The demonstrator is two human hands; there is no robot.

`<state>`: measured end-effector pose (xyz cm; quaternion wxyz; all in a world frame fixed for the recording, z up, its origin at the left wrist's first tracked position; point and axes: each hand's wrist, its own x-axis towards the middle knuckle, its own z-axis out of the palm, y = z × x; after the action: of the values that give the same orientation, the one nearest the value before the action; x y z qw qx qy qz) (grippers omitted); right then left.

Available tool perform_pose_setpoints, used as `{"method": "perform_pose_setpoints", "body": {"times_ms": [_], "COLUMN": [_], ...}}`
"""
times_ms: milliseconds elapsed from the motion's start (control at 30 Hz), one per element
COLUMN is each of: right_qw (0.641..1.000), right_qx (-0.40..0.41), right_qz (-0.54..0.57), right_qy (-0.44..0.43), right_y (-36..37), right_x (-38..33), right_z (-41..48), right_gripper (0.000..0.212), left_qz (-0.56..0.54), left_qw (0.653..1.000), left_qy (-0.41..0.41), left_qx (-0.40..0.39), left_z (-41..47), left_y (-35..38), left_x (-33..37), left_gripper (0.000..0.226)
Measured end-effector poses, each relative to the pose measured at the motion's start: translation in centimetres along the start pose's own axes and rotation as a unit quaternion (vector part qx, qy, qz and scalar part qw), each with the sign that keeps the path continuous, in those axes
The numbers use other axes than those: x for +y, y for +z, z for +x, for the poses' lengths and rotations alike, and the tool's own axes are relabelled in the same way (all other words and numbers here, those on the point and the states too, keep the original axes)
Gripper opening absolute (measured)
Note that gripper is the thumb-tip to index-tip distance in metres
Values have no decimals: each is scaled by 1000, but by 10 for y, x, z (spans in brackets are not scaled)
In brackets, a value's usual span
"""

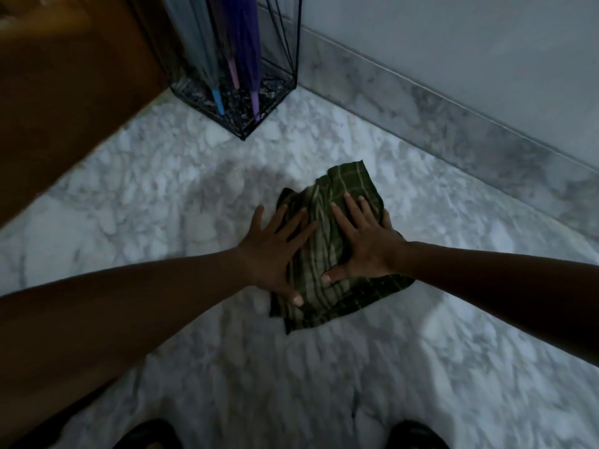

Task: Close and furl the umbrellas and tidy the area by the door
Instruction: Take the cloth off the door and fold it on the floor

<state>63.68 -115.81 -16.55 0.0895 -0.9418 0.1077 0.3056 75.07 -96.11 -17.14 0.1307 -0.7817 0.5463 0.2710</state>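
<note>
Our left hand (275,254) and right hand (363,244) press, fingers (351,205) spread flat, on the crumpled green checked cloth (319,251) on the white marble floor (162,205). We judge it soft, limp and light, best pinched at its corners.

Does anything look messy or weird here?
Only the green checked cloth: it lies rumpled on the marble floor under the left hand and right hand. The umbrellas stand furled in their rack.

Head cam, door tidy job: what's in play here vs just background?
In play: green checked cloth, pressed flat by left hand and right hand; furled umbrellas in the wire stand.
Background: wooden door, marble floor, skirting, shoes at the bottom edge.
</note>
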Motion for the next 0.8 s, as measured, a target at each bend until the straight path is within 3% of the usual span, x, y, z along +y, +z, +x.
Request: {"method": "perform_pose_setpoints", "body": {"times_ms": [367,500,533,633,667,733,800], "right_qw": [992,977,971,960,961,969,963], "right_qx": [85,166,190,230,222,160,98], "right_qz": [-10,-12,-12,25,55,146,238], "right_qy": [-89,-137,-147,-159,-157,-118,-81], "right_y": [-31,-27,-26,-39,-49,-74,-109], "right_x": [-92,-111,-115,-128,-133,-141,-146], "right_z": [103,128,131,129,125,111,85], "right_gripper": [118,86,78,57,49,39,32], "left_qz": [-46,-75,-85,-187,-228,-268,-317], "left_qw": [985,983,979,940,926,919,899], "left_qy": [-165,-153,-154,-152,-168,-215,-251], "left_qx": [-28,64,106,240,248,192,165], "left_z": [-45,-47,-47,-47,-50,-62,-83], "left_y": [10,12,11,4,-4,-29,-64], "left_x": [-128,-170,-174,-171,-164,-148,-135], "left_gripper": [136,130,118,55,43,28,22]}}
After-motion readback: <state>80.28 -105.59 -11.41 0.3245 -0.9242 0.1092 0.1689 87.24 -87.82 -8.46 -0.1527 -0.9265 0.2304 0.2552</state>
